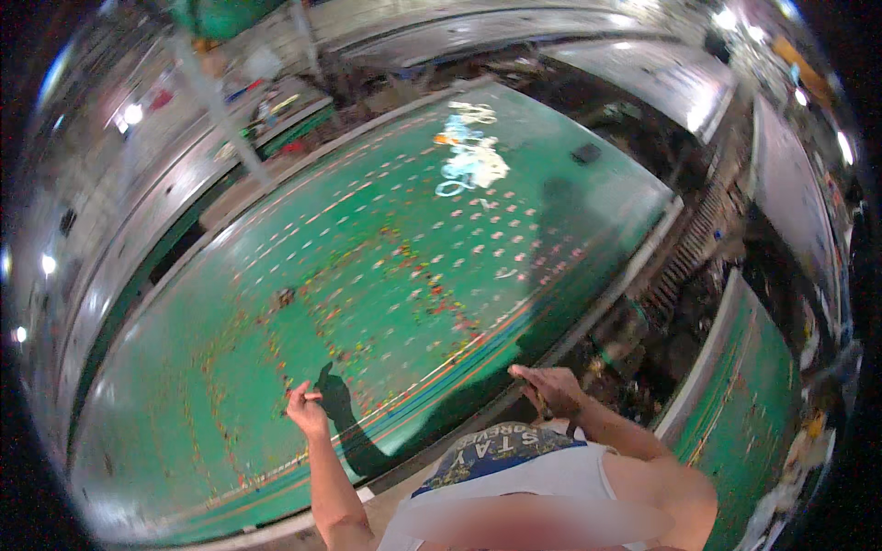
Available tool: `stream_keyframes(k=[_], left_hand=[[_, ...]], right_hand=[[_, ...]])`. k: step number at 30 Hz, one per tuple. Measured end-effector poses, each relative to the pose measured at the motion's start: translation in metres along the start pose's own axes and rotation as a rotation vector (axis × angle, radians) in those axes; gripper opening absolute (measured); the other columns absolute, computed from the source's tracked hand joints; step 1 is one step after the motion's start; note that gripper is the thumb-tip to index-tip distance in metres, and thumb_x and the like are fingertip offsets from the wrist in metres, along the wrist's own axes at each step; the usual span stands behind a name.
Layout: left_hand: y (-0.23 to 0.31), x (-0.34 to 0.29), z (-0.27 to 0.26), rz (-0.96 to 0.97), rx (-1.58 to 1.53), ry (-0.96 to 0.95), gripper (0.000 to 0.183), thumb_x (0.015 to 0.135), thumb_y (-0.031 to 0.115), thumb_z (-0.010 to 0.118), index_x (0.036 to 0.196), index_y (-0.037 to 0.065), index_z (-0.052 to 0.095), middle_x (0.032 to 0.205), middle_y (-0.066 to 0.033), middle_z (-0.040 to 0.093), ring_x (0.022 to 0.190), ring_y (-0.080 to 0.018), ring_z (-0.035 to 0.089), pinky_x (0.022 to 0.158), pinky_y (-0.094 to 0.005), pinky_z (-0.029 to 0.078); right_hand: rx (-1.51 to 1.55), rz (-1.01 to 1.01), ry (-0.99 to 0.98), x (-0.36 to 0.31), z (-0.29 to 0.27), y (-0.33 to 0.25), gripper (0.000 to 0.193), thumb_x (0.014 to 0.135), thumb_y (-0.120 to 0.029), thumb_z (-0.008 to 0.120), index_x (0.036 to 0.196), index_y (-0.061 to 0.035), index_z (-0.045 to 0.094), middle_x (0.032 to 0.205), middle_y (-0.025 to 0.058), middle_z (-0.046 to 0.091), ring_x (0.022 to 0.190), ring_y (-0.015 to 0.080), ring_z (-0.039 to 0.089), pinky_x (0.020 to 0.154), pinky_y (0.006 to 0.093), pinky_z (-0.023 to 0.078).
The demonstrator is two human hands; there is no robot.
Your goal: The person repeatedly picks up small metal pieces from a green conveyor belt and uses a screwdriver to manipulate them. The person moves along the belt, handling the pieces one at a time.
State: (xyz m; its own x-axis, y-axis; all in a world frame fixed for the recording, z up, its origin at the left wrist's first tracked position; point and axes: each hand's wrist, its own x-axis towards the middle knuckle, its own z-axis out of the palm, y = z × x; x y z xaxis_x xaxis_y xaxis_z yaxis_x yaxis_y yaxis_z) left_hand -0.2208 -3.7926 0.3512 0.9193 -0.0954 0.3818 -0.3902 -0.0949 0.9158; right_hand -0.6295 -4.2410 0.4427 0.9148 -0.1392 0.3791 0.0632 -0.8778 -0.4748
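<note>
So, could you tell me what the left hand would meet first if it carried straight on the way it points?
Most likely the green board itself: the left hand is raised over its near edge, pointing away across it. The scattered small coloured parts lie further on. Its height above the board is unclear.

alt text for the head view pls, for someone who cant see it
Seen from above, a person's left hand hangs over a wide green worktable dotted with small red and white pieces, fingers pinched. Their right hand rests at the table's near edge. The picture is blurred.
</note>
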Motion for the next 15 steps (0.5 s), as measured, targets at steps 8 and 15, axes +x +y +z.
stream_keyframes(k=[8, 15], left_hand=[[0.098, -0.074, 0.221, -0.231, 0.202, 0.008, 0.038, 0.084, -0.021, 0.054, 0.110, -0.001, 0.073, 0.098, -0.0059, 0.072, 0.074, -0.0102, 0.054, 0.073, -0.0300, 0.052], [0.170, -0.124, 0.373, -0.293, 0.371, -0.351, 0.034, 0.094, -0.007, 0.068, 0.127, -0.004, 0.071, 0.099, -0.0056, 0.070, 0.085, -0.0167, 0.064, 0.078, -0.0332, 0.055]], right_hand=[[0.047, 0.095, 0.076, -0.039, -0.121, 0.217, 0.058, 0.097, -0.022, 0.076, 0.151, -0.0200, 0.055, 0.079, 0.0117, 0.071, 0.064, 0.0338, 0.069, 0.057, 0.0432, 0.058], [-0.142, 0.419, 0.203, -0.108, -0.265, 0.318, 0.054, 0.097, -0.015, 0.077, 0.148, -0.0170, 0.059, 0.103, 0.0145, 0.079, 0.076, 0.0367, 0.075, 0.065, 0.0430, 0.063]])
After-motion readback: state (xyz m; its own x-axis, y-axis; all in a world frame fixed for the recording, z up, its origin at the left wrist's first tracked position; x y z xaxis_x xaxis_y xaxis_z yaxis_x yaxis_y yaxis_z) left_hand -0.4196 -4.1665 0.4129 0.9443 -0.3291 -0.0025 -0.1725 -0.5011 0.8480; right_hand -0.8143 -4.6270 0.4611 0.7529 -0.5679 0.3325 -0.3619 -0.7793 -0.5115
